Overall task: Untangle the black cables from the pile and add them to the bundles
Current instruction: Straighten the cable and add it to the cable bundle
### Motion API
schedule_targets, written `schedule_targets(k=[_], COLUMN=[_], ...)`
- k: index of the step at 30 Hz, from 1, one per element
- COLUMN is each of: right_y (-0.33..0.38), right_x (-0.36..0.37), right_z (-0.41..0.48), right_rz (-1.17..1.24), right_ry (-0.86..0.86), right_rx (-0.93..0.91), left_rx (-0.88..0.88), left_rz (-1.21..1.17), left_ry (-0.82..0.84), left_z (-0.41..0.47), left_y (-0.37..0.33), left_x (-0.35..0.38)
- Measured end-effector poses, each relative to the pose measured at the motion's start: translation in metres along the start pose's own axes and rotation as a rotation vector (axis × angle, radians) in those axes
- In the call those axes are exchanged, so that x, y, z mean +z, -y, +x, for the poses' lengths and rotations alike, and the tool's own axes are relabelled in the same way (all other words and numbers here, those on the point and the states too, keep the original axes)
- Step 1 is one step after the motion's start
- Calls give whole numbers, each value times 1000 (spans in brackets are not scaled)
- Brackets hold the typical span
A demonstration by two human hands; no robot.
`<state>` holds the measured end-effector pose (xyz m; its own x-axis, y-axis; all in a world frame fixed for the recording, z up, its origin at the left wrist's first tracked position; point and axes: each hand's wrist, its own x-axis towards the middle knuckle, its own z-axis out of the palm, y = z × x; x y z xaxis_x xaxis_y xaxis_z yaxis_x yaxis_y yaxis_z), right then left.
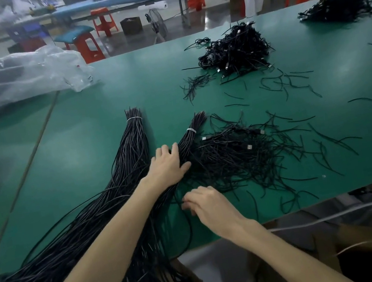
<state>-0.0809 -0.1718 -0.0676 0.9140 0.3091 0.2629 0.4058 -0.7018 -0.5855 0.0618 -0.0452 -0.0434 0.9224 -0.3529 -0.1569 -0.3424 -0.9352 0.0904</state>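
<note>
The tangled pile (240,156) of black cables lies on the green table (80,139), just right of the hands, with a few metal plugs showing in it. One loose cable (190,227) leaves the pile's near left edge and loops down toward the table's near edge. The right hand (207,203) has its fingers curled on that cable, pinching it close to the pile.

Touching the pile on its left is the smaller bundle (189,137), tied near its far end. The left hand (168,164) lies flat across it, fingers straight and spread, pressing rather than gripping. Left again is the larger bundle (134,140), also tied (its long tails spill off the near edge toward the person).

Farther out, a second heap (236,50) sits toward the far right. Short black strands (288,80) are scattered between it and the near pile, and a crumpled clear plastic bag (14,76) lies at the far left.

The pinched cable looks threaded through the pile, so a quick pull would probably tighten a knot or drag a whole clump toward the near edge, where strands could slide off. A plug could also snag on its neighbours. Because the pile overlaps the smaller bundle, the moving cable might hook bundle strands and pull them out of line if the left hand eases its pressure.
</note>
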Motion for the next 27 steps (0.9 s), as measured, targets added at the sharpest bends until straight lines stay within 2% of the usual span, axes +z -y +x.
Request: schedule_targets(k=[4, 6, 10, 15, 18, 22, 27], right_y=[-5, -4, 0, 16, 23, 27, 30], right_x=[6, 8, 12, 14, 15, 14, 20], right_z=[-1, -1, 7, 22, 21, 16, 10], right_rz=[-59, -67, -84, -49, -38, -17, 2], right_ry=[-11, -44, -88, -100, -107, -59, -16], right_rx=[-61, -94, -161, -243, -294, -272, -217], left_rx=[-3, -31, -205, -288, -335, -432, -442], left_rz=[111, 81, 10, -11, -41, -108, -194], left_ry=[-210, -230, -272, -431, -470, -510, -462], left_z=[15, 21, 28, 25, 26, 30, 29], left_y=[-5, 5, 37, 57, 68, 90, 112], left_x=[22, 22, 8, -2, -11, -26, -7])
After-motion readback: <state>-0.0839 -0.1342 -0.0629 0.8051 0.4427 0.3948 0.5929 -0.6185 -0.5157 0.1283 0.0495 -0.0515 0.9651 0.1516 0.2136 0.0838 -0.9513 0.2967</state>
